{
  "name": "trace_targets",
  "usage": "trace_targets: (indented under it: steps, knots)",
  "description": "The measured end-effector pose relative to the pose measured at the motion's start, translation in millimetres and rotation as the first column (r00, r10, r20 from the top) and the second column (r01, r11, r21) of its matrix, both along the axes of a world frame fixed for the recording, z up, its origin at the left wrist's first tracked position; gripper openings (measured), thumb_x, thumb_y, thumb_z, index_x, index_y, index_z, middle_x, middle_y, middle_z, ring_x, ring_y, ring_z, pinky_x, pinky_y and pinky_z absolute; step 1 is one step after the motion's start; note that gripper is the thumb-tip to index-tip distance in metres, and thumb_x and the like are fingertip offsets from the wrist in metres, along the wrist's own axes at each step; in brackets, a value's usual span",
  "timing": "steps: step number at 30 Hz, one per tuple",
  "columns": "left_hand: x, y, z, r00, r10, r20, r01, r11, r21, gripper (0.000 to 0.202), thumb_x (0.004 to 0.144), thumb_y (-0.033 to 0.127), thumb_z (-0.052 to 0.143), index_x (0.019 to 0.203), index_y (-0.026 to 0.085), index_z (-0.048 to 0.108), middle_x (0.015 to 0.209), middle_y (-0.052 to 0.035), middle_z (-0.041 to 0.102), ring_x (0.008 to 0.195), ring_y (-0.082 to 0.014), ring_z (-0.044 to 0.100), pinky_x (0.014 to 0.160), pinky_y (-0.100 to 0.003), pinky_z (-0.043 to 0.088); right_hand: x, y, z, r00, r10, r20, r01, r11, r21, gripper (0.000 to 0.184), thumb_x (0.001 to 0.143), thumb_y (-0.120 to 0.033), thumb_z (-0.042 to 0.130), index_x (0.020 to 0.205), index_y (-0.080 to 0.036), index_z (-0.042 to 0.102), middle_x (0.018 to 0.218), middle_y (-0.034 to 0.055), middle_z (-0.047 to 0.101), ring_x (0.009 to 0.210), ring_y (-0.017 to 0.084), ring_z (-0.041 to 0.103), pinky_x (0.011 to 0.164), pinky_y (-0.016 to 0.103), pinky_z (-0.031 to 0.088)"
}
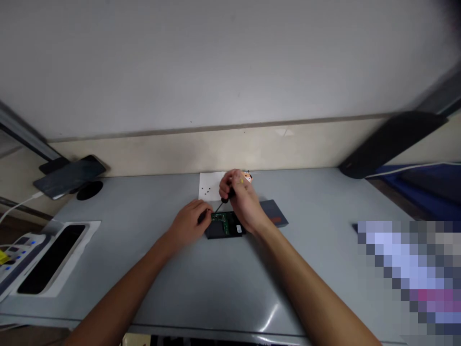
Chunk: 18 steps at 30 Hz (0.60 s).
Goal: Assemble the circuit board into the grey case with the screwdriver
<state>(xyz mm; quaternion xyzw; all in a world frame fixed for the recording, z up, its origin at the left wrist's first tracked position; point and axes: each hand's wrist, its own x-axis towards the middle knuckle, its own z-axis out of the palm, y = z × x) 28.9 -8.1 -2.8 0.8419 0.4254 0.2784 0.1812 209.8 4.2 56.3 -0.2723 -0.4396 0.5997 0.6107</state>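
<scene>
My right hand (239, 194) is wrapped round a screwdriver (226, 198), whose thin shaft slants down and left. The tip meets the upper left of an opened black electronic device (219, 230) with a green circuit board (225, 225) inside. My left hand (192, 220) is closed on the device's left side, thumb and fingers near the screwdriver tip; the dark part between them is hard to make out. Behind the hands lies a white sheet (205, 180) with several tiny dark pieces, apparently screws. A flat dark grey panel (272, 211) lies to the right, partly behind my right wrist.
The grey table (162, 283) runs back to a wall. On the left are a phone (68, 178) with a white cable, a dark phone-shaped slab (54, 259) on white backing, and a power strip (21, 259). A black object (389, 144) leans at the back right; a pixelated area covers the right.
</scene>
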Motion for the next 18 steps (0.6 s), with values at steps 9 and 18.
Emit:
trace_targets:
  steps: [9, 18]
  knots:
    - [0.3, 1.6, 0.3, 0.999, -0.039, 0.005, 0.039, 0.999, 0.011, 0.017, 0.098, 0.017, 0.048, 0.09, 0.022, 0.063, 0.09, -0.0023, 0.064, 0.09, -0.0186, 0.059, 0.084, -0.034, 0.05, -2.3, -7.8, 2.5, 0.998, 0.011, 0.057, -0.011, 1.0, -0.006, 0.028, 0.09, -0.051, 0.069, 0.081, -0.025, 0.064, 0.092, 0.0019, 0.063, 0.088, 0.018, 0.058, 0.082, 0.033, 0.044]
    - [0.5, 2.6, -0.9, 0.999, -0.035, 0.005, 0.034, 0.999, 0.016, 0.018, 0.098, 0.019, 0.048, 0.093, 0.022, 0.064, 0.091, -0.0024, 0.064, 0.09, -0.0185, 0.06, 0.084, -0.034, 0.05, -2.5, -7.8, 4.6, 0.998, 0.066, -0.007, -0.066, 0.998, -0.016, 0.039, 0.098, -0.061, 0.051, 0.095, -0.025, 0.065, 0.075, 0.0001, 0.052, 0.068, 0.016, 0.048, 0.068, 0.033, 0.042]
